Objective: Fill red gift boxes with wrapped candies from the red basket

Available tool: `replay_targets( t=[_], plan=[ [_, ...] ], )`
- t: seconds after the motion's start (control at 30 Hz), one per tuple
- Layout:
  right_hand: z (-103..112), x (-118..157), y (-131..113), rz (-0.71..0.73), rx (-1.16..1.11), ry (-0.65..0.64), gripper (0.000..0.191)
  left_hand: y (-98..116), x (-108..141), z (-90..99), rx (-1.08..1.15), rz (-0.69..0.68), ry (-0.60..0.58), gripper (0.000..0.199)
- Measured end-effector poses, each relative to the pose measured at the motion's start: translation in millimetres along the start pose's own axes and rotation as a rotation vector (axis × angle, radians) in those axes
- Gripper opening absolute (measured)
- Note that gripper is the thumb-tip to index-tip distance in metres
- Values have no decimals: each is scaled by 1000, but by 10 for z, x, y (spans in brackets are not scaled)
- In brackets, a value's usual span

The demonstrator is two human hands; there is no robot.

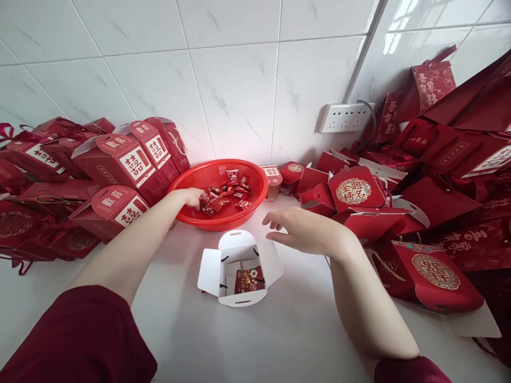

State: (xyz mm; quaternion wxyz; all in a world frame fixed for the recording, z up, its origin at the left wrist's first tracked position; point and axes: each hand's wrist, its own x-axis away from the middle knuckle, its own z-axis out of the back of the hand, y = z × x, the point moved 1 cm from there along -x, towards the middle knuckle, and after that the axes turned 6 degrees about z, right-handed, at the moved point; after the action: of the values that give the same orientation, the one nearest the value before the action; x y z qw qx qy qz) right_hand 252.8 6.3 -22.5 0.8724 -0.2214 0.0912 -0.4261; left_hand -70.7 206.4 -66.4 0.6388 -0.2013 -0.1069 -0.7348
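Note:
My left hand (192,198) reaches into a round red plastic basket (199,175) and its fingers close around small red wrapped candies (227,194) lying inside. An open gift box (235,247), white inside, stands on the white counter in front of the basket with its flaps spread. A red packet (249,279) lies in the box. My right hand (307,231) hovers just right of the box's top flap, fingers loosely apart, holding nothing.
Closed red gift boxes (120,165) are piled at the left. Flat and half-folded red boxes (423,213) are heaped at the right. A white power strip (345,117) is fixed on the tiled wall. A small red box (272,181) stands behind the basket.

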Motion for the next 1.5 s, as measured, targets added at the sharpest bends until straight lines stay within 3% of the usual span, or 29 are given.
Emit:
replay_targets(
  t=[0.13, 0.27, 0.43, 0.47, 0.5, 0.6, 0.7, 0.77, 0.97, 1.03, 1.13, 1.23, 1.3, 1.5],
  plan=[
    [31, 23, 17, -4, -1, 27, 36, 38, -2, -45, 14, 6, 16, 39],
    [28, 41, 38, 35, -19, 42, 33, 66, 183, 98, 57, -34, 135, 39],
    [52, 17, -14, 122, -74, 143, 23, 355, 908, 195, 208, -117, 451, 47],
    [58, 6, -35, 141, -92, 171, 21, 453, 1106, 170, 366, -158, 579, 47],
    [61, -5, -58, 158, -116, 197, 20, 558, 1303, 126, 519, -203, 636, 46],
    [55, -38, -133, 194, -229, 253, 24, 864, 1818, -34, 882, -296, 616, 40],
    [25, -68, -212, 260, -357, 294, 29, 1077, 2106, -144, 991, -362, 408, 35],
    [-5, -90, -258, 346, -415, 326, 28, 1140, 2173, -176, 929, -356, 354, 32],
    [-44, -99, -279, 538, -346, 627, 9, 1116, 2144, -157, 872, -373, 590, 24],
    [-38, -80, -273, 628, -293, 687, 5, 1085, 2127, -145, 956, -417, 556, 21],
    [-39, -49, -279, 778, -208, 764, 12, 1035, 2102, -133, 1165, -430, 403, 15],
    [-63, -28, -287, 805, -95, 791, 14, 1010, 2101, -126, 1408, -475, 226, 36],
    [-80, -19, -288, 786, -28, 778, 12, 1010, 2123, -122, 1467, -523, 190, 44],
    [-87, -20, -274, 770, -26, 721, 12, 1041, 2219, -119, 1298, -477, 407, 24]
  ],
)
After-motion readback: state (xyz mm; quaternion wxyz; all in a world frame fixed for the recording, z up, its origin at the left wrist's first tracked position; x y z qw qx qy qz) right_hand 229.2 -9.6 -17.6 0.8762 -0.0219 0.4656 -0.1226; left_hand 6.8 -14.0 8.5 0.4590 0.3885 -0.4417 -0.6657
